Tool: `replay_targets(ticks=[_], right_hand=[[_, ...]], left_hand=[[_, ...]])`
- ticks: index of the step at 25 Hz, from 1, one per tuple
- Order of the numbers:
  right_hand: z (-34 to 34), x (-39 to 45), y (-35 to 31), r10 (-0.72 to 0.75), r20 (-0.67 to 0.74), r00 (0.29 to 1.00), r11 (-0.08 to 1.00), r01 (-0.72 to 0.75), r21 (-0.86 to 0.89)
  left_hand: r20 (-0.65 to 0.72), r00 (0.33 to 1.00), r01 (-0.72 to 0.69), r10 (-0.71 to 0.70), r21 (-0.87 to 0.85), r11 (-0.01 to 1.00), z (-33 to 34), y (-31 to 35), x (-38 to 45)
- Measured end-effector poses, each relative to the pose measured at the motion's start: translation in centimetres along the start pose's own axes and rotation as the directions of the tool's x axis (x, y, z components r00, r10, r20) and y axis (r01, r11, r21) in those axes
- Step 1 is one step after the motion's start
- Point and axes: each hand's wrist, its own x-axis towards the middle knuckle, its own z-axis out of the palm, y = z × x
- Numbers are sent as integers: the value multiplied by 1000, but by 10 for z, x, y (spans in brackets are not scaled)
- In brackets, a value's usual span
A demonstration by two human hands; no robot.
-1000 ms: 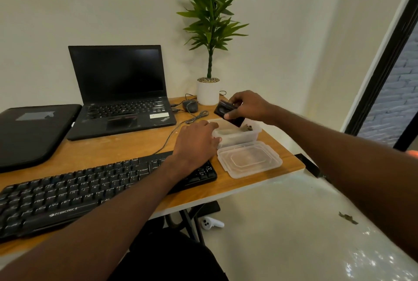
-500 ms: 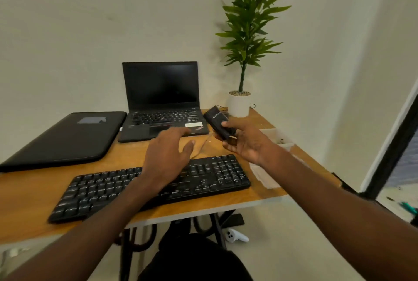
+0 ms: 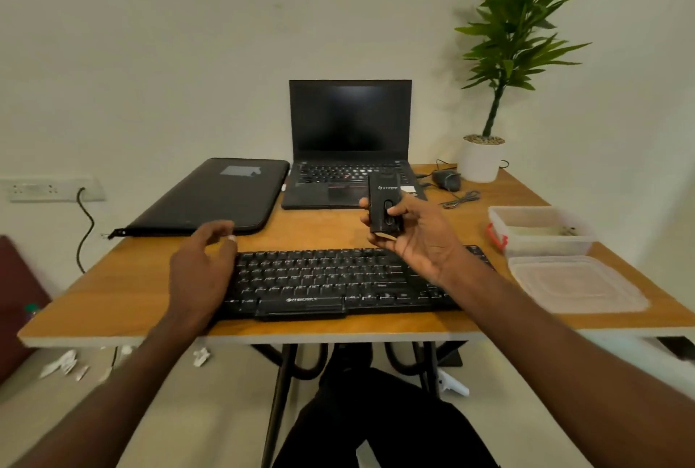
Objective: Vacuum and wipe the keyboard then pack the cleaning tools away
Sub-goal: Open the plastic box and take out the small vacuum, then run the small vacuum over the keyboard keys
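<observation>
Since the earlier frame, the right hand (image 3: pixel 413 238) is seen carried from the plastic box (image 3: pixel 541 232) to above the keyboard (image 3: pixel 338 279), with the small black vacuum (image 3: pixel 383 202) gripped upright between thumb and fingers. The left hand (image 3: pixel 203 268) is now held over the keyboard's left end, fingers loosely curled, nothing held. The keyboard lies along the near edge of the desk (image 3: pixel 323 226). The open box is placed at the right, its lid (image 3: pixel 575 285) just in front. A laptop (image 3: pixel 349 144) is set behind.
</observation>
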Motion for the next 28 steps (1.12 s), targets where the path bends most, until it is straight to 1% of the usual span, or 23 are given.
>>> replay_targets(ticks=[1, 2, 3, 5, 8, 12, 15, 19, 23, 28], right_hand=[[5, 1, 4, -15, 9, 1000, 999, 15, -32], [10, 2, 8, -32, 19, 999, 997, 33, -65], [15, 4, 11, -49, 30, 998, 995, 51, -87], [21, 6, 17, -82, 56, 995, 993, 86, -85], [28, 9, 22, -93, 91, 991, 993, 99, -68], [38, 13, 24, -75, 83, 994, 991, 83, -108], [43, 14, 25, -44, 91, 995, 991, 56, -124], [52, 13, 29, -19, 132, 991, 998, 27, -58], [56, 15, 34, -41, 108, 993, 995, 51, -85], [54, 14, 36, -8, 152, 988, 995, 23, -96]], left_hand=[[38, 995, 97, -93, -114, 989, 0, -2, 2], [94, 979, 196, -179, -214, 957, 0, -1, 3], [144, 962, 263, -231, -273, 925, -2, 0, 4], [202, 947, 301, -249, -296, 906, -3, 2, 4], [230, 944, 302, -237, -314, 900, -2, -2, 5], [252, 938, 310, -236, -310, 899, -2, -9, 7], [249, 941, 301, -231, -299, 906, -2, -11, 7], [251, 940, 302, -231, -296, 906, -1, -12, 9], [247, 945, 284, -213, -299, 911, 1, -14, 9], [245, 949, 269, -199, -296, 916, 3, -17, 10]])
